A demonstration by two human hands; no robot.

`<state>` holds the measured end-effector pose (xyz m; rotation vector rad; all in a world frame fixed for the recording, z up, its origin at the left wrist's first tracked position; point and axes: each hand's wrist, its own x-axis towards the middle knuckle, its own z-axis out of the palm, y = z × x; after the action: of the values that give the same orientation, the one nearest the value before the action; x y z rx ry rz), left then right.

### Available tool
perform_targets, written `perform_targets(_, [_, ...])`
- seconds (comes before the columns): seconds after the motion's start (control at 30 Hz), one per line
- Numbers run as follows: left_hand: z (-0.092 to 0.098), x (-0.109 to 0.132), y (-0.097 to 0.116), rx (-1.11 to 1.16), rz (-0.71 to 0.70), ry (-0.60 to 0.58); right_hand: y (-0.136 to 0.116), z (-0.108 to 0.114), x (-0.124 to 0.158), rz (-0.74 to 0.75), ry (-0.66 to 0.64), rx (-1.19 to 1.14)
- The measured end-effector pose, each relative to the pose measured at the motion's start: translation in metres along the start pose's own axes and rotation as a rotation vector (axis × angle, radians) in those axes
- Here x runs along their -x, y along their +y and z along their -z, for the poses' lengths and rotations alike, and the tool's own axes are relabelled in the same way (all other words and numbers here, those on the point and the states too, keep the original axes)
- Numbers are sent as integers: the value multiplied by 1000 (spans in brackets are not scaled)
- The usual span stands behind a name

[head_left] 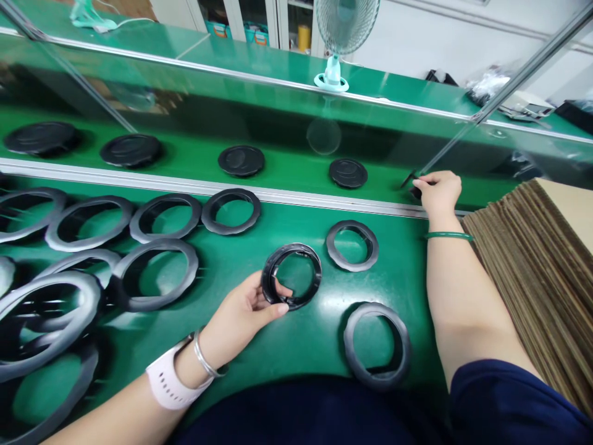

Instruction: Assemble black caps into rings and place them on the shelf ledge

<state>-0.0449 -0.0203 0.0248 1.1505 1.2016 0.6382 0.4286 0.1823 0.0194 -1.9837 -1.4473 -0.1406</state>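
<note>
My left hand [252, 309] grips a glossy black plastic ring [316, 278] by its lower left side, thumb and fingers around the rim, holding it over the green table. My right hand [440, 190] reaches out over the green belt [287, 179] beyond the metal rail. Its fingers pinch a dark, flat, round part [416, 188], seen nearly edge-on and partly hidden by the fingers. Two dark grey rings lie near my hands: one ring [331, 247] right of the held one, another ring [351, 346] closer to my body.
Several grey rings [160, 303] crowd the table's left side, some overlapping. Black discs [241, 161] are spaced along the belt. A metal rail [296, 194] divides belt and table. Stacked cardboard sheets [523, 272] stand at the right. Behind the clear partition stands a small fan [332, 77].
</note>
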Motion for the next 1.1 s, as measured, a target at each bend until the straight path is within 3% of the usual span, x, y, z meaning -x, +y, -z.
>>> perform_targets(0.07, [2,-2,-1,-17,2,77,-51,2,13,54,69,-109])
perform_targets(0.13, [4,-2,-1,-31,8,108,-110,8,39,213,67,-330])
perform_targets(0.23, [7,-2,2,-49,19,86,-188,26,97,449,-112,-613])
perform_targets(0.33, [6,-2,3,-80,31,78,-227,38,154,627,-353,-786])
perform_targets(0.43, [2,-2,2,-34,31,110,-231,31,189,760,-470,-851])
perform_targets(0.57, [-2,-3,0,84,7,184,-222,12,206,909,-500,-744])
perform_targets(0.73, [-3,-4,-4,136,10,220,-219,4,212,1006,-472,-636])
perform_targets(1.1, [-3,-5,-7,84,-5,222,-219,9,210,1267,-346,-446])
